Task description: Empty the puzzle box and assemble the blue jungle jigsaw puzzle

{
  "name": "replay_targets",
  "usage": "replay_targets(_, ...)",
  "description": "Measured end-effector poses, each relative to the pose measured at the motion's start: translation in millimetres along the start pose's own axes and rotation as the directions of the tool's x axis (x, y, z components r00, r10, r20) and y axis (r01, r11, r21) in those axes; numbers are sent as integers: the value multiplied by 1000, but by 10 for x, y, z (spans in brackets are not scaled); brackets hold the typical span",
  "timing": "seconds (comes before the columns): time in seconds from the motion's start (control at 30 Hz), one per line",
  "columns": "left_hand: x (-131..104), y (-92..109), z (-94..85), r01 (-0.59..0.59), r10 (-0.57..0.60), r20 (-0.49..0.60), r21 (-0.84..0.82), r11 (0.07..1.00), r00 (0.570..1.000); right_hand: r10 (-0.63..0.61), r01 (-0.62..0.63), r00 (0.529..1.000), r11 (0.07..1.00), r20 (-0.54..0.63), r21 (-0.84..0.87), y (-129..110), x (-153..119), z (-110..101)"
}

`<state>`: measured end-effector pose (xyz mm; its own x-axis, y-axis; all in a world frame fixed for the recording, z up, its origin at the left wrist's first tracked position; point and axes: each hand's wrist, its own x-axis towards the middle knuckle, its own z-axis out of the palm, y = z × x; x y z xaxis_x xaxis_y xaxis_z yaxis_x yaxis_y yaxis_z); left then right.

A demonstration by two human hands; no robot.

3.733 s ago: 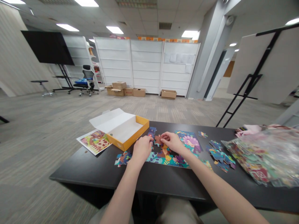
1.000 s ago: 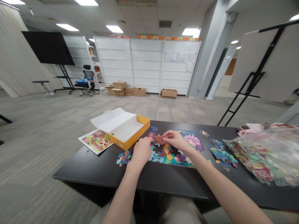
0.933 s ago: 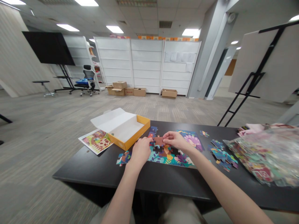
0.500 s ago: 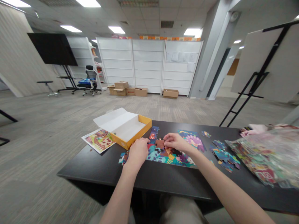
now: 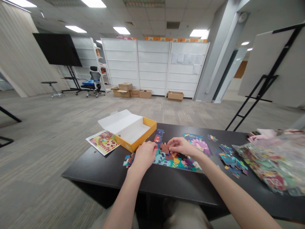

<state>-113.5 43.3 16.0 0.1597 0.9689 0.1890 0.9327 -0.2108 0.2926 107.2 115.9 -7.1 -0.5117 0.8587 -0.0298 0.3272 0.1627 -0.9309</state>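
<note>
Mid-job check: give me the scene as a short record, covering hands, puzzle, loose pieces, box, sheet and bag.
Left hand: palm down, fingers at the puzzle's left side
Right hand: fingertips at the right edge of a brown piece; firmness of grip unclear
Puzzle: partly assembled on the black table
Loose pieces: mostly right of the puzzle, some beside the left hand
Yellow box: open, beyond the left hand
Picture sheet: left of the box
Plastic bag: far right, colourful contents

brown puzzle piece (image 5: 164, 148) shifted toward wearer, closer to puzzle's lower row (image 5: 176, 162)
</note>
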Motion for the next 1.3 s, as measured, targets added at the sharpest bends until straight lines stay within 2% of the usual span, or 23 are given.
replay_targets(0.13,-13,46,-1,-166,167,2,-102,981,986,-37,33,999,993,-32,-115,-14,-7,41)
replay_targets(0.23,-21,71,17,-208,210,16,-64,976,978,-75,65,996,976,-39,-209,-27,-22,59)
replay_targets(0.4,-27,86,31,-202,203,41,-6,979,978,-165,122,985,881,-56,-456,-57,-42,47)
replay_targets(0.6,-29,121,16,-202,201,57,26,979,978,-232,116,963,816,-138,-567,-64,-39,-2)
replay_targets(0.7,-29,119,34,-211,208,53,39,977,977,-278,181,959,755,-58,-630,-67,-50,-15)
replay_targets(0.83,-30,106,50,-212,210,47,28,977,976,-278,241,959,703,53,-669,-71,-66,-4)
replay_targets(0.97,-34,137,28,-219,216,58,49,974,975,-284,263,955,669,87,-695,-87,-73,7)
replay_targets(1.17,-71,221,-20,-170,165,53,95,981,985,-322,307,939,615,123,-726,-125,-89,24)
replay_targets(1.3,-155,120,-152,-75,74,16,76,994,997,-321,289,941,603,106,-744,-161,-120,34)
